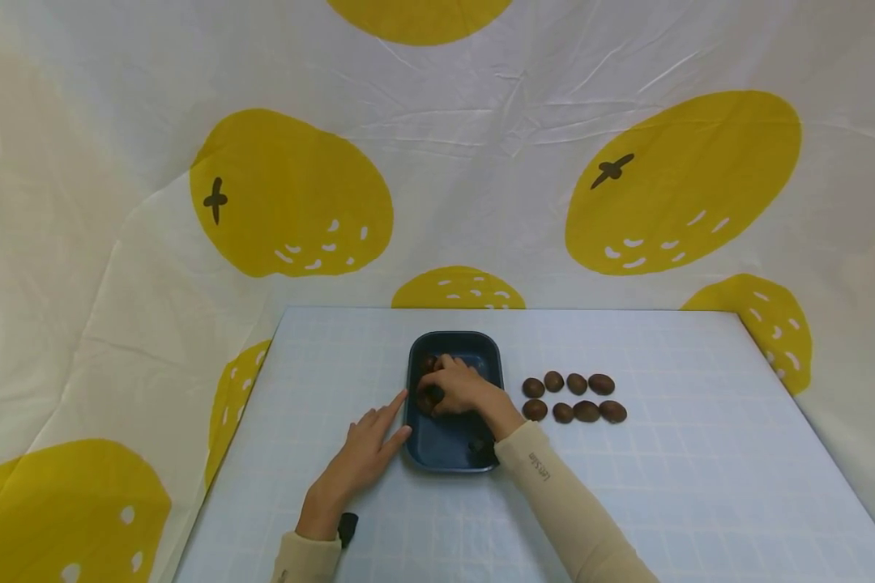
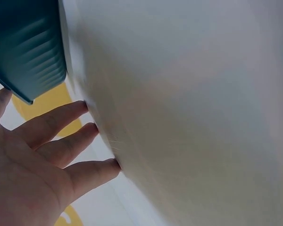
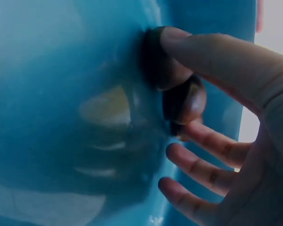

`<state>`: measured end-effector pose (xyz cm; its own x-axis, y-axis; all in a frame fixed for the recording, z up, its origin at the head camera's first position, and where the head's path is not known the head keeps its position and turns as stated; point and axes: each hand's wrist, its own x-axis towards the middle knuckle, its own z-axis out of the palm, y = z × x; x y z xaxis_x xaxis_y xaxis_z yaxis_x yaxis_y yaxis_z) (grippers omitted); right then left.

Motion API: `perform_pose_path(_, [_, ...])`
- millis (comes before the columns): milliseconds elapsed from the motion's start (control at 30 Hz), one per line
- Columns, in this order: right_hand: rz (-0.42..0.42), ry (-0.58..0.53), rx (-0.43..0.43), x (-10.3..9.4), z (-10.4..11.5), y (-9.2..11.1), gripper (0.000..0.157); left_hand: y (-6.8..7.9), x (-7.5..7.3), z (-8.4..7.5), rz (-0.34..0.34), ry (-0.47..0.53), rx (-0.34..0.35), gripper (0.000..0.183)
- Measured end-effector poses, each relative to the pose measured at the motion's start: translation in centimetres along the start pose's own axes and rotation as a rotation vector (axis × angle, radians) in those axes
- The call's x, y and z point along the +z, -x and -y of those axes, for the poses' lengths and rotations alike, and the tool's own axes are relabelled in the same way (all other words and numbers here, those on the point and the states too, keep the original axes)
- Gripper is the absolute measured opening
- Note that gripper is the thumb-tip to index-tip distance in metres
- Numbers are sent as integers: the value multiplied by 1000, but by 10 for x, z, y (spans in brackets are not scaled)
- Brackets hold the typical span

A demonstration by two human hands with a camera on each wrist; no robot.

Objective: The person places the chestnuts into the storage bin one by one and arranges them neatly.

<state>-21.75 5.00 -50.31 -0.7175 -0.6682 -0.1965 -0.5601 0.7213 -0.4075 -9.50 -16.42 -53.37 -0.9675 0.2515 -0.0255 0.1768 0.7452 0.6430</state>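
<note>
It's a long beige left sleeve (image 1: 305,560), a matching right sleeve (image 1: 576,514) flashing small dark lettering (image 1: 539,466), bare hands (image 1: 367,449) (image 1: 463,387), and there, a black strap-like piece (image 1: 347,529) beside the left cuff (image 1: 322,544)!

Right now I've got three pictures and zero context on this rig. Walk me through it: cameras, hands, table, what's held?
No robot here: a person works with two bare hands. The wide picture comes from a head camera looking forward and down; each of the other two comes from a camera on one wrist.

On the white table stands a dark blue tray. To its right lie eight loose brown nut-like pieces, in two rows of four.

The left hand is spread beside the tray, holding nothing. The right hand reaches inside, thumb and fingertips around more brown pieces; whether they are lifted, I can't tell.
</note>
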Motion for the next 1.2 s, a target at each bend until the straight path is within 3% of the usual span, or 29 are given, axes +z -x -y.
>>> perform_pose_path(200, [-54,-20,-28,-10,3,8,45,0,1,1,4,-5,-3,62])
perform_pose_path(500, [-251,-163,-144,-42,8,30,35,-3,-1,0,0,-15,4,63])
perform_pose_path(700, [-323,-249,-200,-51,2,45,35,-1,0,1,19,-2,-7,63])
perform_pose_path(1200, [-502,-437,-58,-58,-30,88,33,0,1,3,-6,6,21,63])
